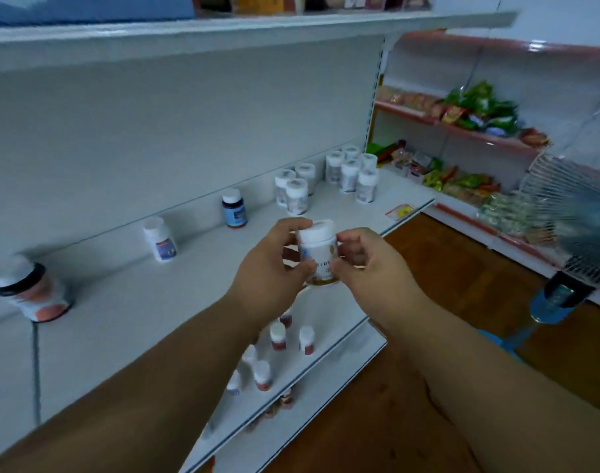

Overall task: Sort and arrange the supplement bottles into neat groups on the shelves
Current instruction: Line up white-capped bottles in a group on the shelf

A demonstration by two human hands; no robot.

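Both hands share one grip on a white bottle [317, 254]: left hand [274, 271] curls fingers round its left side, right hand [363, 268] pinches its right side w/ thumb and fingertips. Bottle sits upright btwn them, held in the air just over the front edge of the middle shelf [189, 302], not resting on anything.

Step in hand looks like checking the label before placing. To do it well: keep bottle upright, read the label, match it to the right cluster, then pass to one hand and set it flush beside its kind, w/o knocking neighbours. Best match is prob the white-capped groups at the far right: a group of three [293, 191] and a tighter group of six [355, 174], but labels too blurred to be sure.

Bottle itself: white body, wide white cap, label w/ blue mark and small gold emblem, yellowish band at the base. Text unreadable.

Further out on the same shelf, well apart from each other: a dark bottle w/ blue label [235, 209], a lone white bottle [159, 238], and a large dark-collared jar [31, 290] at far left. Lower shelf [343, 353] carries small white-capped bottles [278, 336] scattered loosely, still ungrouped
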